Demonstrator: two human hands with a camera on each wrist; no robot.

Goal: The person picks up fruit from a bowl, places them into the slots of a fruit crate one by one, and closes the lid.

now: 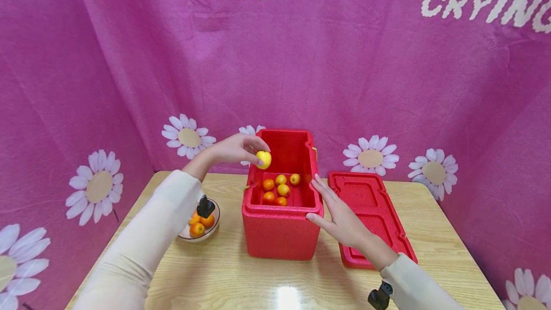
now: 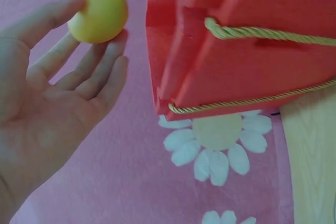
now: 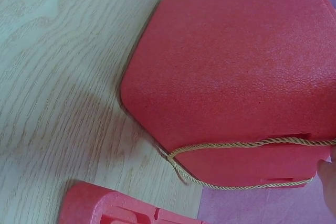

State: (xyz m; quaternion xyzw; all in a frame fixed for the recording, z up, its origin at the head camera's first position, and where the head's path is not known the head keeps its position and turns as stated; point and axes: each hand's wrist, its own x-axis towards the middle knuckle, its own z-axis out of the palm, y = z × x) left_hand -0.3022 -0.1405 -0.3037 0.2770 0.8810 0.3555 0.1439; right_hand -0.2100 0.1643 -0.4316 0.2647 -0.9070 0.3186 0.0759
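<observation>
While your left hand [image 1: 237, 149] pinches a round yellow fruit [image 1: 264, 160] between thumb and fingers, above the left rim of the red foam box [image 1: 281, 236], your right hand [image 1: 343, 217] lies with fingers extended against the box's right rim, gripping nothing. Yellow and orange fruits [image 1: 283, 190] sit inside on its floor. The bowl [image 1: 210, 234], holding orange fruits, stands left; the red lid [image 1: 380, 214] lies right.
</observation>
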